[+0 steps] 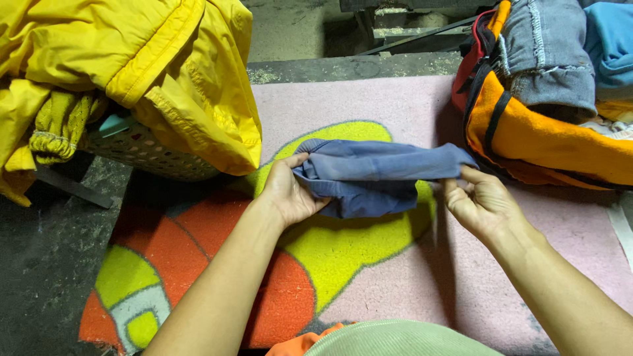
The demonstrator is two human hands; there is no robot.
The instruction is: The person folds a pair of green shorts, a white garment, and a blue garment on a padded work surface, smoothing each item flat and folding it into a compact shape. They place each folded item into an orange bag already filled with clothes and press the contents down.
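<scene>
A small blue-grey cloth garment (pixel 376 175) is stretched flat between my two hands over a pink mat (pixel 395 277) with a yellow and orange pattern. My left hand (pixel 287 191) pinches its left end, thumb on top. My right hand (pixel 478 201) grips its right end with the fingertips. The cloth is folded over itself, with a lower flap hanging toward me.
A woven laundry basket (pixel 142 155) draped with a yellow jacket (pixel 178 72) stands at the upper left. A pile of clothes, orange (pixel 547 142), grey denim (pixel 547 59) and blue, sits at the upper right. Dark concrete floor (pixel 46 264) borders the mat.
</scene>
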